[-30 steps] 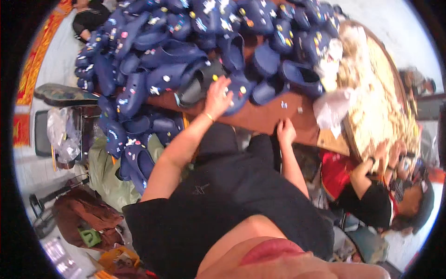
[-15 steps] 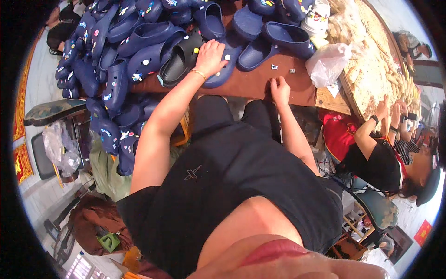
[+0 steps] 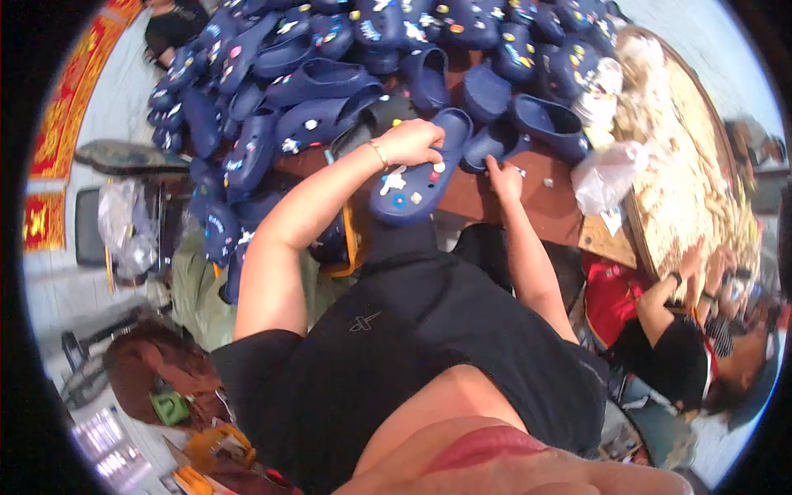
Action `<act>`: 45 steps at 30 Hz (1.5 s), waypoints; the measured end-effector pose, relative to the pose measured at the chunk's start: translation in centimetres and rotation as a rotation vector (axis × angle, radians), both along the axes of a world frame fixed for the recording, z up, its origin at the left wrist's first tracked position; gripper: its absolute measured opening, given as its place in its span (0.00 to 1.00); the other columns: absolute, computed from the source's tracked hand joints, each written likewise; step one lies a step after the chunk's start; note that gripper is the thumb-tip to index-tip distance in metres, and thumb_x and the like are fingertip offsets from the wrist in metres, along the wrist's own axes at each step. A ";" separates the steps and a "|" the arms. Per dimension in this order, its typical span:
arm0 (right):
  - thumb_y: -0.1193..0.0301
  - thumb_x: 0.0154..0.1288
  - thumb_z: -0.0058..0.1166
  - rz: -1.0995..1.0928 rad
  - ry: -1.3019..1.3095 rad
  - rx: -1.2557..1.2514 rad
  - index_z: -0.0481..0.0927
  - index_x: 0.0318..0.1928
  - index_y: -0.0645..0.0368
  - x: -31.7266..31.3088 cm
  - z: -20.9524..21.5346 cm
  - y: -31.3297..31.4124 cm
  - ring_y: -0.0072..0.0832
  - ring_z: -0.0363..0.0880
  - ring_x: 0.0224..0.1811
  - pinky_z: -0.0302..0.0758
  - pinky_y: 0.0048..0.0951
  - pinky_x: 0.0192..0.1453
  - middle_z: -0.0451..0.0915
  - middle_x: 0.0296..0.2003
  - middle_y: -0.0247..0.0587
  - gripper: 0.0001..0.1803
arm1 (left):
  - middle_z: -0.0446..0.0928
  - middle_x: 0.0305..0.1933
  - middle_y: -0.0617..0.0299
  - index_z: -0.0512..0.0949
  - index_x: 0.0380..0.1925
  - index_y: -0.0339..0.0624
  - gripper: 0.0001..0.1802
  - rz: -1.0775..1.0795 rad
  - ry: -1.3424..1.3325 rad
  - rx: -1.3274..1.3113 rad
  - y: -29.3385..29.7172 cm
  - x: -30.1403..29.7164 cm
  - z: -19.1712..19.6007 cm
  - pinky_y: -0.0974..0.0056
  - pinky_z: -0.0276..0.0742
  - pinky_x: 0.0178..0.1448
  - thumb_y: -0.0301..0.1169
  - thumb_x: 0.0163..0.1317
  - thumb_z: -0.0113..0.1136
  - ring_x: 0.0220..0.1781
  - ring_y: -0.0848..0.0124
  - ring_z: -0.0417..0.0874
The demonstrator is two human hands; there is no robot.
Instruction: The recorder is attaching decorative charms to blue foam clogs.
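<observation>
My left hand (image 3: 411, 143) is closed on a navy clog (image 3: 404, 194), lifted and tilted over the table's near edge. Several small charms sit on its toe, among them a blue flower and a white figure. To the right, my right hand (image 3: 505, 176) is held low over the brown table (image 3: 470, 198), its fingertips pinched together close to another navy clog (image 3: 488, 148). Whatever is between those fingers, if anything, is too small to make out. A small grey charm (image 3: 549, 182) lies on the table right of this hand. Behind my left wrist rests a black clog (image 3: 355, 136), partly hidden.
Navy clogs (image 3: 318, 81) are heaped across the table's back and left. At the right stand a white clog (image 3: 596, 103), a clear plastic bag (image 3: 609, 177) and a wooden board (image 3: 672, 190) covered with pale pieces. Another person's arm (image 3: 660, 301) reaches in there.
My left hand has raised the charmed clog from the table and turned its toe toward me. The right hand has come closer to the clogs. The whole view has shifted.
</observation>
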State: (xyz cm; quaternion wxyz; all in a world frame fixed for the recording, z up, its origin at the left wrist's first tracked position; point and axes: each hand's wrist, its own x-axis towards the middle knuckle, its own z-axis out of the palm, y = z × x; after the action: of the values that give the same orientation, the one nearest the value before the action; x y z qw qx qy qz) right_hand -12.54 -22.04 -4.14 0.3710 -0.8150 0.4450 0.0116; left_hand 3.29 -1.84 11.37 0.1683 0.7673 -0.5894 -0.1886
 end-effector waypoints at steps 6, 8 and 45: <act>0.40 0.54 0.43 -0.015 -0.029 -0.068 0.80 0.35 0.66 -0.3 0.2 0.4 0.51 0.77 0.42 0.70 0.43 0.49 0.79 0.31 0.59 0.37 | 0.76 0.30 0.58 0.75 0.31 0.38 0.12 0.221 0.095 -0.109 5.8 4.6 13.0 0.66 0.72 0.39 0.34 0.49 0.62 0.35 0.70 0.77; 0.43 0.56 0.45 0.060 0.006 0.033 0.79 0.31 0.63 -0.4 -1.4 -0.7 0.38 0.76 0.30 0.71 0.35 0.36 0.78 0.25 0.48 0.31 | 0.76 0.30 0.53 0.75 0.30 0.37 0.14 0.278 -0.169 -0.247 7.1 7.9 15.8 0.62 0.72 0.40 0.36 0.47 0.61 0.35 0.62 0.78; 0.56 0.65 0.37 -0.540 -1.161 0.877 0.75 0.44 0.69 32.6 12.1 -16.5 0.36 0.74 0.46 0.68 0.34 0.51 0.77 0.44 0.50 0.26 | 0.76 0.37 0.55 0.74 0.37 0.32 0.23 0.826 0.721 -0.990 -31.9 18.3 -2.5 0.64 0.67 0.48 0.44 0.64 0.41 0.41 0.69 0.74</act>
State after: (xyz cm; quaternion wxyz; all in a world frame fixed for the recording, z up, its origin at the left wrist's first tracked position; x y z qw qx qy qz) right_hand 20.01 -38.56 7.97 0.8233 -0.3327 0.3172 -0.3331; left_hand 21.55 -33.70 8.91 0.7354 0.6513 -0.1766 -0.0622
